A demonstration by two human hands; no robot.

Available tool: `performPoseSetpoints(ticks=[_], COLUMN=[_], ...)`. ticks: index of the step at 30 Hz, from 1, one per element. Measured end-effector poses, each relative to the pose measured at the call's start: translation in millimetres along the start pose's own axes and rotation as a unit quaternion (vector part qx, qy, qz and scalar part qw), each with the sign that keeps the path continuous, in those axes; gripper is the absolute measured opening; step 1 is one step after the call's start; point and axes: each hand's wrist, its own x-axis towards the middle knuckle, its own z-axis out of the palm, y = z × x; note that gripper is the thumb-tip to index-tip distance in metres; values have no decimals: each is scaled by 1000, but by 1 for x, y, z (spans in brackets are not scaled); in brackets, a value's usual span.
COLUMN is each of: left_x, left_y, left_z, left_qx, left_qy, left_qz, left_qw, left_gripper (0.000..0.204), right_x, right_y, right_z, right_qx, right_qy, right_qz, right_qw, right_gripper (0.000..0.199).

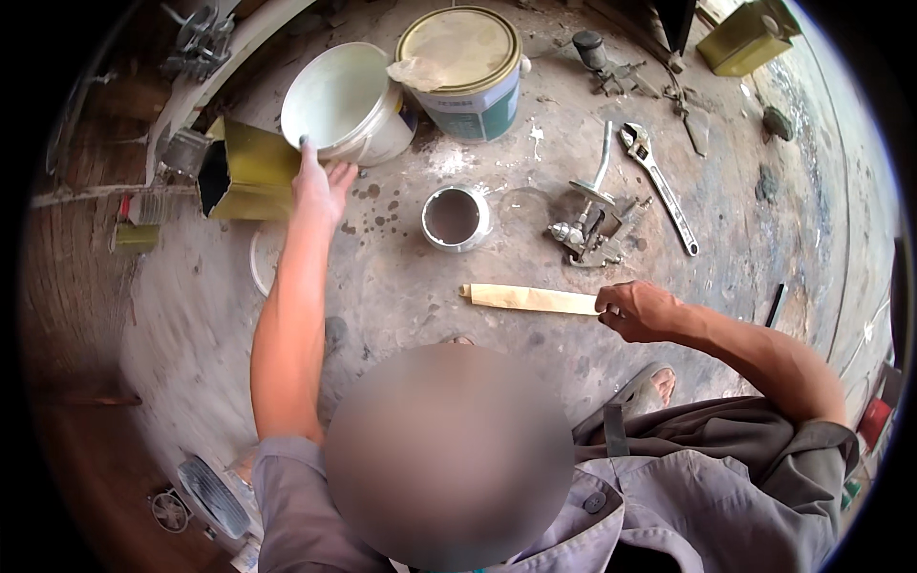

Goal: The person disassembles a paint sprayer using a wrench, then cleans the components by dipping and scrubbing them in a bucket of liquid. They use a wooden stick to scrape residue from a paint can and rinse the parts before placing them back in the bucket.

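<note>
Buckets: two, side by side at the far left; one open white plastic bucket [385,134], one blue-white-and-green bucket [473,115] under a cream lid.
Left grip: the bare left hand [325,186] is spread wide, thumb by the rim of the open bucket, fingers beside its wall; how firmly it touches, I cannot tell.
Right grip: the bare right hand [637,310] is closed around the right end of the strip.
Strip: one, a long, flat, pale-yellow strip [535,299], held level just above or on the floor [382,272], near side of the small can; its material is hard to make out.
Small can: one round, pale metal can [457,246], centre, with grey-brown contents.
Gold cans: two boxy tins, one [256,177] at left with a dark opening, one [747,43] at far right.
Metal tools: one silver adjustable wrench [662,191] at right; left of it, one metal fitting with a disc and rod [600,234].
Hidden: a blurred round patch covers the near middle; the strip's right end lies inside the fingers; the open bucket's bottom is unclear.
</note>
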Motion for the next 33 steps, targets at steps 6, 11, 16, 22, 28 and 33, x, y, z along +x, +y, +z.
performPoseSetpoints(ticks=[6,11,16,22,28,33], left_x=[-110,-180,-187,-193,-191,-190], left_y=[-56,-123,-158,-177,-170,-173], left_z=[-35,-65,-95,-103,-98,-100], left_qx=[155,262,235,238,200,179], left_qy=[-143,-185,-139,-121,-111,-109], left_qz=[92,108,54,28,17,8], left_qw=[973,941,960,963,973,978], left_gripper=[55,39,32,27,27,28], right_x=[11,19,18,24,43,62], right_y=[45,79,149,118,87,93], right_z=[27,-11,-29,-20,-7,-4], right_qx=[-92,-142,-160,-185,-407,-417], right_qy=[10,35,114,187,147,135], right_qz=[-14,96,173,-12,-160,-133], right_qw=[996,985,965,965,887,889], right_gripper=[17,20,16,29,40,40])
